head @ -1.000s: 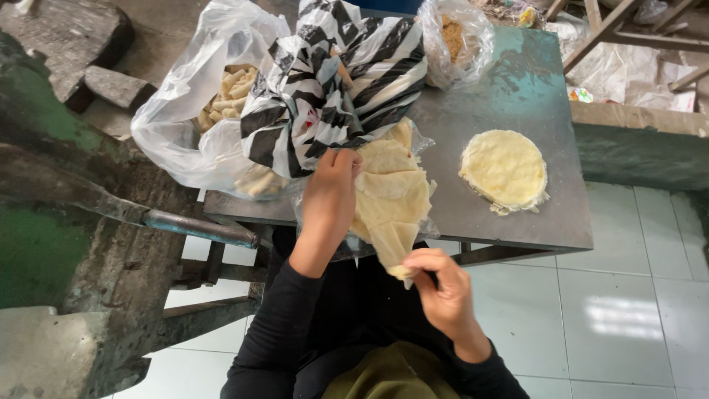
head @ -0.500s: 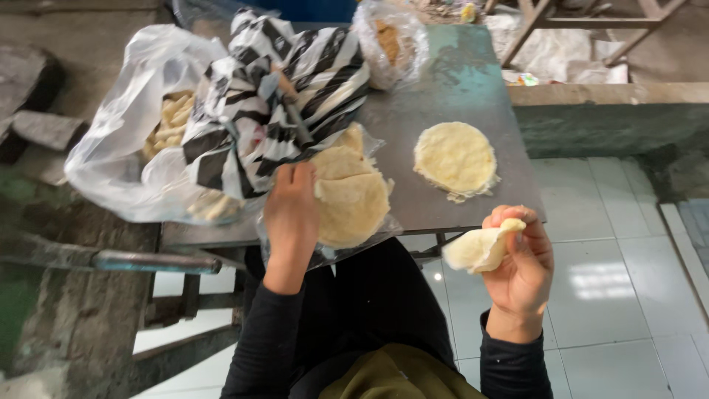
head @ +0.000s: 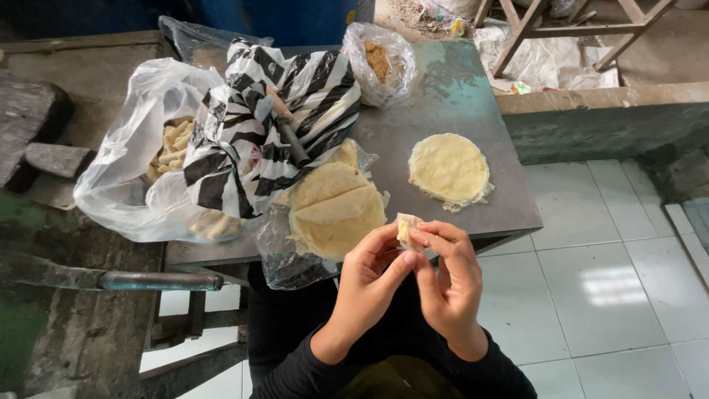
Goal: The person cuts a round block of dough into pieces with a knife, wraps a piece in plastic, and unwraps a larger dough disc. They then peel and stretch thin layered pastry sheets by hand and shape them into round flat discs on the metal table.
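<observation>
Change: our left hand [head: 369, 277] has left the stack and joined our right hand [head: 447, 277] | fingers of both pinched shut on small folded pale dough piece [head: 405, 228], before the metal table [head: 443, 111] edge | beyond: stack of round pale flatbreads on clear plastic [head: 332, 210], single round flatbread [head: 449, 168]

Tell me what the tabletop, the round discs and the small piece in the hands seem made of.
Tabletop: likely metal, dull grey-green, scuffed, faintly reflective. Round discs: apparently thin dough, pale yellow, matte, with ragged edges. Small piece: the same pale, soft-looking dough, folded and pinched between the fingers of the left hand and right hand.
</observation>
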